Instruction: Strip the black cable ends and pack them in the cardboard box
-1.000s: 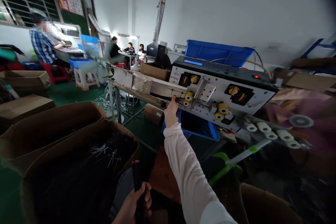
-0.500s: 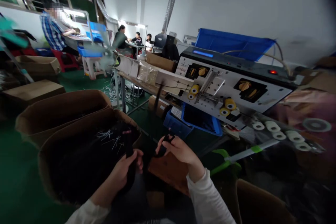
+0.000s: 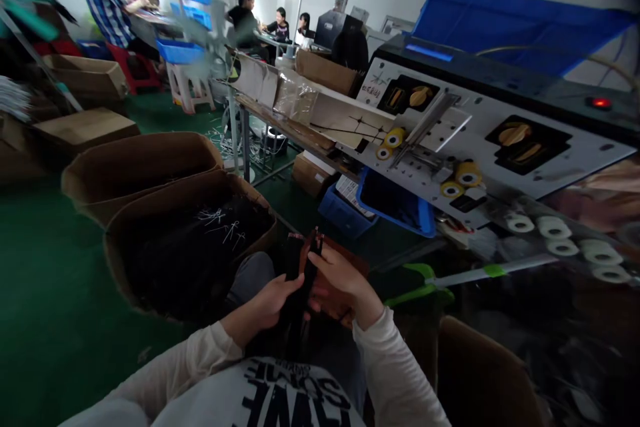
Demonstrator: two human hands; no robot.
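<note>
Both hands are in front of my lap, gripping a bundle of black wires [image 3: 299, 280] that hangs downward. My left hand [image 3: 274, 300] wraps the bundle from the left. My right hand [image 3: 340, 280] holds its upper part, close to my left hand. Reddish-brown material [image 3: 345, 260] lies behind the bundle, with its shape partly hidden by my hands. To the left, an open cardboard box [image 3: 150, 287] holds a dark mass of wires and some white strands.
A white wire-processing machine [image 3: 500, 127] with yellow rollers stands to the right, above a blue crate [image 3: 395, 203]. A second cardboard box [image 3: 140, 167] sits behind the first. Several co-workers sit at benches farther back on the green floor.
My right hand has come back from the machine to the bundle, and both hands now hold it together. The view has tilted, so the machine and boxes sit higher in the picture.
</note>
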